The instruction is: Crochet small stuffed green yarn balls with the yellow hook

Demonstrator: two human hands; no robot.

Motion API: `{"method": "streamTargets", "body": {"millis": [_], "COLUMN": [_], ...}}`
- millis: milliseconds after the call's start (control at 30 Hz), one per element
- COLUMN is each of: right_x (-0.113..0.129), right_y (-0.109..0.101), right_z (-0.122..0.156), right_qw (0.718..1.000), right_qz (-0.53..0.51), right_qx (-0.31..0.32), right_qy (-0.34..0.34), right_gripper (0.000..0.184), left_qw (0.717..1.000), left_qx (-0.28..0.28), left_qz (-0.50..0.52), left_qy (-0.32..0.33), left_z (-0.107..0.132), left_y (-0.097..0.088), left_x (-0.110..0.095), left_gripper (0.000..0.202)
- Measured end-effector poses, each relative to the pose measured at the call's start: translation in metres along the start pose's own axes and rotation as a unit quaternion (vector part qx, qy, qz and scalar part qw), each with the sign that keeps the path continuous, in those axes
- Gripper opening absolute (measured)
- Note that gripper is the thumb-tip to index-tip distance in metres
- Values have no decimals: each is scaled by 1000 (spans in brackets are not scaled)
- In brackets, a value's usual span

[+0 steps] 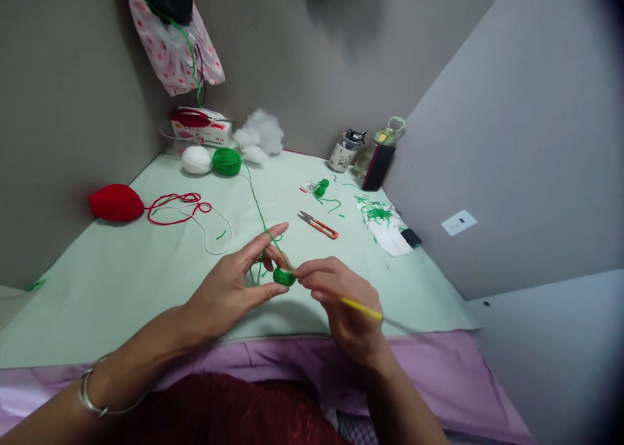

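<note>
My left hand (234, 286) pinches a small green crocheted piece (283, 277) between thumb and middle finger, with the index finger raised and green yarn (258, 211) running over it. My right hand (344, 302) is closed on a yellow-handled crochet hook (361, 308) whose tip meets the green piece. The yarn leads back across the pale green table (121, 269) to a green yarn ball (227, 161).
A red yarn ball (116, 202) with loose red strand lies at left, a white ball (196, 160) and stuffing (260, 134) at the back. Orange-handled snips (319, 225), a small green piece (320, 187), yarn scraps (377, 212), a jar (344, 151) and a phone (377, 167) lie right.
</note>
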State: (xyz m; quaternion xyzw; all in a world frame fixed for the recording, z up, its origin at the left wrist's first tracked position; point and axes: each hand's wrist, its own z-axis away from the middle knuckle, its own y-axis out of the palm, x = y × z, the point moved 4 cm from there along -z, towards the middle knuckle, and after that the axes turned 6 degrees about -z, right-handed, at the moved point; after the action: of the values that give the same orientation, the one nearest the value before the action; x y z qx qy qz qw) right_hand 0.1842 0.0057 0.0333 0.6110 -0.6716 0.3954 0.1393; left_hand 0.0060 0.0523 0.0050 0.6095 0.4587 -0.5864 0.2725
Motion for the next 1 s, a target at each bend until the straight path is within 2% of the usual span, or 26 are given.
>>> {"method": "streamTargets", "body": {"millis": [100, 200, 333, 400, 467, 533, 633, 700, 800, 1000], "right_x": [2, -2, 2, 5, 7, 6, -3, -8, -7, -9], "right_y": [5, 11, 22, 26, 27, 26, 19, 14, 6, -5], "right_z": [4, 8, 17, 19, 21, 20, 16, 13, 11, 13], "right_qw": [995, 986, 936, 916, 909, 927, 970, 982, 985, 966], "right_qz": [59, 122, 279, 332, 347, 291, 120, 21, -62, -189], "right_qx": [-23, -50, -70, -92, -111, -130, -163, -166, -156, -159], "right_qy": [-72, -106, -203, -205, -201, -197, -136, -92, -49, 71], "right_gripper": [25, 28, 34, 36, 38, 37, 32, 29, 27, 19], "left_qw": [1000, 998, 988, 979, 959, 929, 901, 903, 917, 946], "left_qx": [-16, -28, -63, -77, -58, -19, 29, 42, 45, 79], "left_qz": [18, 48, 124, 173, 256, 341, 399, 396, 369, 298], "left_qy": [-10, -23, -61, -76, -103, -143, -170, -162, -143, -100], "left_z": [1, 1, 4, 7, 8, 9, 8, 6, 4, 3], "left_y": [0, 2, 10, 15, 20, 25, 25, 22, 18, 9], "left_x": [1, -1, -3, -4, -3, -2, -1, -1, 1, -2], "left_gripper": [81, 83, 85, 83, 82, 82, 89, 95, 93, 80]}}
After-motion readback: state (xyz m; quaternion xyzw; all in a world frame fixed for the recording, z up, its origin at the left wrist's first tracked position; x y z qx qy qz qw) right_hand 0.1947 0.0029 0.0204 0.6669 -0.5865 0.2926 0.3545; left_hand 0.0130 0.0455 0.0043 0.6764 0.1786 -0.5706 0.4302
